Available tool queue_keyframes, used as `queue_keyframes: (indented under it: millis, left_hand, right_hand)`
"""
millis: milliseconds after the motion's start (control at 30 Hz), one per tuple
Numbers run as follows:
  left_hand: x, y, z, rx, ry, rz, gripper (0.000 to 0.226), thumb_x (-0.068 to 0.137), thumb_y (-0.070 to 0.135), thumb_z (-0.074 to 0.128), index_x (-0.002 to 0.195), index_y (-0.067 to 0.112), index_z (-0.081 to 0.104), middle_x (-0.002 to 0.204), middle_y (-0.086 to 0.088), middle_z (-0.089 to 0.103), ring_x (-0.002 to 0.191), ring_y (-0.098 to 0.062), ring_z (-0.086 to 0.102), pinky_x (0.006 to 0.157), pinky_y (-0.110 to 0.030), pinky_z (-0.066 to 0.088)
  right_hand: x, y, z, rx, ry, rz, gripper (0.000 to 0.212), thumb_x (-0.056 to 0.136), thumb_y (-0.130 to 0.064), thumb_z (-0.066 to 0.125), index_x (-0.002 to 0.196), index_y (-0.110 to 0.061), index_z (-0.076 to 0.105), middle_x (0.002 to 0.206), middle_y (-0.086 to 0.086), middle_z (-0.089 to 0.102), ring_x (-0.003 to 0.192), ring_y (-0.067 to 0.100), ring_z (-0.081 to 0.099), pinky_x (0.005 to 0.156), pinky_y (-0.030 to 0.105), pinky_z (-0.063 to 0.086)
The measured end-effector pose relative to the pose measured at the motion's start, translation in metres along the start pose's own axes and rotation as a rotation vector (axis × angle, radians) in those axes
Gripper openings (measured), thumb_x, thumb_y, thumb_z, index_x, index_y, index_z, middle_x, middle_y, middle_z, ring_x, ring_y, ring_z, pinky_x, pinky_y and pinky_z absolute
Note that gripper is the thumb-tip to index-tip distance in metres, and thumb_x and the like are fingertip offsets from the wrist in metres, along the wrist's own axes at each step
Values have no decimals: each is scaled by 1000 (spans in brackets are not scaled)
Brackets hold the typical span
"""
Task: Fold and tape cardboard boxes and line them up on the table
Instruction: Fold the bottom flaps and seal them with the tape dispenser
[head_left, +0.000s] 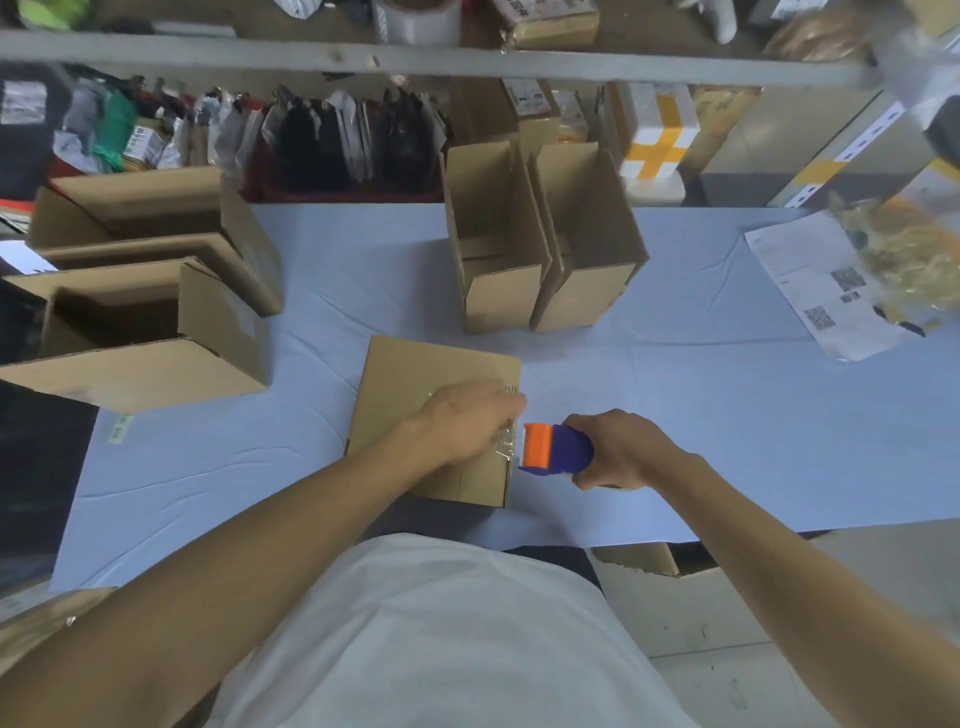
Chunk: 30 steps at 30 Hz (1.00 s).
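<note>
Your table (727, 426), under its pale blue cloth, carries everything: two big open cartons (156, 291) stacked along the left edge, then two smaller finished boxes (545, 244) standing side by side, touching, open tops up, at the back centre. Nearer you, at the front edge, sits the box in hand (415, 395), closed face up, w/ clear tape running off its right edge. A printed sheet (810, 286) lies far right, well apart from the work. Your left hand (470, 421) presses flat on the box top by that right edge, fingers straight, pinning the tape end. Your right hand (623, 452) is wrapped round the blue-and-orange tape dispenser (556, 449), just beside the box's right side. Looks like the taping step, near the end of the seam. Next move prob. needs a firm pull down the side wall, a tear at the blade, then a rub-down and placing it beside the two smaller boxes
</note>
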<state>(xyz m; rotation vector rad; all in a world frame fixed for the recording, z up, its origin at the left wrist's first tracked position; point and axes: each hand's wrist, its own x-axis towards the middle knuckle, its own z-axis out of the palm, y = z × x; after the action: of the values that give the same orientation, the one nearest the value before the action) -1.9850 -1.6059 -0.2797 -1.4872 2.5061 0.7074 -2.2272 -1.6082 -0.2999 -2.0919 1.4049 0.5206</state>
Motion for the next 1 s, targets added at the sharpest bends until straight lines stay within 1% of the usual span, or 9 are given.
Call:
queue_keyframes:
  millis: [67,233,400,500,600,700,800,900,1000]
  left_hand:
    - [-2,-3,2,-65,-60,155,29,89,10,53,116,20,55,97,-3,51,86,-21,46,66,-29,33]
    - [4,-8,4,-38,-87,151,38,88,10,53,121,28,58,95,1,39,84,-19,37,55,-27,21]
    - [5,-1,12,-94,-102,73,26,82,31,57,107,29,66,95,0,37,91,-23,41,62,-30,25]
    - [5,2,17,-62,-84,41,18,83,25,56,95,32,68,91,3,32,91,-20,32,70,-32,25]
    - [3,7,27,-62,17,-71,14,84,37,52,76,29,61,92,2,31,98,-24,36,74,-34,23]
    - [-2,21,40,-19,184,-173,11,84,36,57,85,28,64,98,0,37,107,-27,40,77,-36,25]
    - [-10,31,49,-65,283,-261,41,79,25,63,119,25,57,110,-3,49,110,-28,44,80,-38,32]
    - [-15,39,49,-74,427,-410,37,74,20,67,109,15,54,102,-5,56,95,-28,52,72,-37,39]
    - [-21,42,44,-69,419,-469,24,87,15,54,111,15,52,112,-5,56,106,-27,49,82,-35,39]
  right_hand:
    - [5,-7,-1,-21,-13,12,49,60,-43,73,103,-33,53,86,-11,65,79,16,61,68,32,55]
    - [12,-21,1,-188,-125,141,45,56,-53,71,91,-27,59,77,-4,61,71,18,61,59,27,47]
    - [4,-8,-10,-30,80,228,60,62,-74,67,99,-29,54,86,-6,64,77,18,62,66,30,51]
    - [4,0,-10,8,236,254,60,80,-62,66,123,-23,48,101,3,65,86,26,63,72,36,55]
    - [10,-1,-4,37,378,213,53,93,-30,60,140,-22,37,117,7,60,98,29,60,70,38,53]
    - [15,-8,10,78,336,182,55,93,-10,54,143,-21,35,124,9,56,101,29,58,70,42,55]
    - [19,-10,18,68,341,214,48,91,-10,52,138,-19,48,121,11,55,104,32,56,78,40,53]
    - [30,-17,3,18,471,150,28,91,-26,60,118,-20,65,127,11,53,110,30,52,79,35,46]
    - [36,-34,-14,69,461,-93,43,91,-26,65,133,-23,57,143,12,42,122,28,50,79,35,49]
